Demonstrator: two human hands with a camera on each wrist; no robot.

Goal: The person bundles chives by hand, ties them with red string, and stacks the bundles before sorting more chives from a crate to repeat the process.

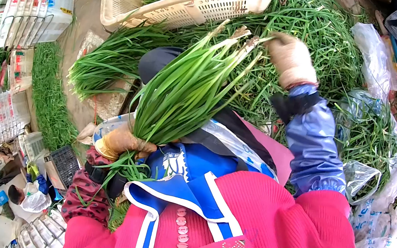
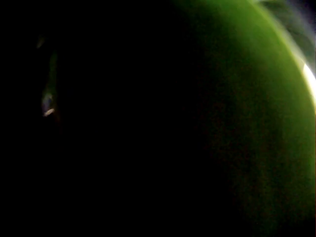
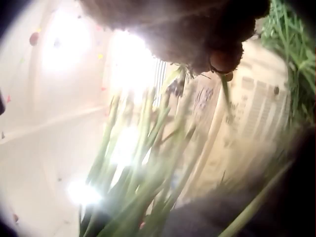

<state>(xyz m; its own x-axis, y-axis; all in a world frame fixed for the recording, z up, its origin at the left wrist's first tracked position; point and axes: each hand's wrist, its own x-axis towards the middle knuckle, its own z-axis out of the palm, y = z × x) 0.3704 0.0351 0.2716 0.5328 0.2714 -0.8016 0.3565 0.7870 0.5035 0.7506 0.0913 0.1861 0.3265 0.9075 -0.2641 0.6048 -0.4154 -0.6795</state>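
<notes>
A loose bunch of garlic chives point(image 1: 183, 90) slants over the lap, its pale stem ends pointing up and to the right. Near the leaf end, my gloved left hand point(image 1: 122, 142) grips the bunch, its fingers partly hidden by leaves. My gloved right hand point(image 1: 291, 58) is up beside the stem ends and pinches a thin chive stalk point(image 3: 225, 94) between thumb and fingers. Below that hand, the pale stems point(image 3: 143, 123) of the bunch spread out in the right wrist view. Blurred green leaf point(image 2: 266, 98) and darkness fill the left wrist view.
Loose chives point(image 1: 323, 34) are heaped ahead and to the right. A cream plastic crate point(image 1: 196, 10) holds more chives at the top. Another bunch point(image 1: 115, 57) lies left of the knee. Plastic bags point(image 1: 372, 58) line the right side; stacked white crates point(image 1: 45, 6) stand far left.
</notes>
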